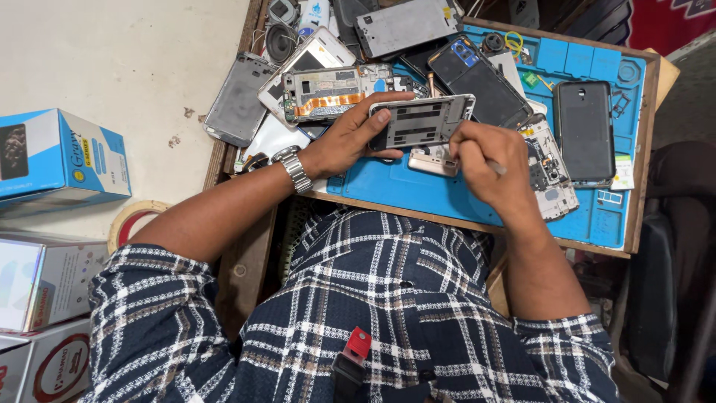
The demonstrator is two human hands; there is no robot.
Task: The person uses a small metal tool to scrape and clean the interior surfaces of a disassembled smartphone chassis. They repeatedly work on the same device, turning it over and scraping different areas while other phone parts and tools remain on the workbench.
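A blue mat [597, 216] lies on the desk [239, 261] — a dark phone back [584, 130] rests on it. A blue box [60, 160] and a tape roll [130, 220] sit far left, more phone parts [328, 89] piled at the top.

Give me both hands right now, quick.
Left hand: closed on the phone frame, holding it above the blue mat.
Right hand: closed around a thin tool at the frame's edge.

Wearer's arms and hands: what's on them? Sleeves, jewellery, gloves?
No gloves. Left hand and right hand are bare. A silver metal link wristwatch sits on the left wrist. Short sleeves of a dark navy shirt with white and tan plaid; forearms uncovered.
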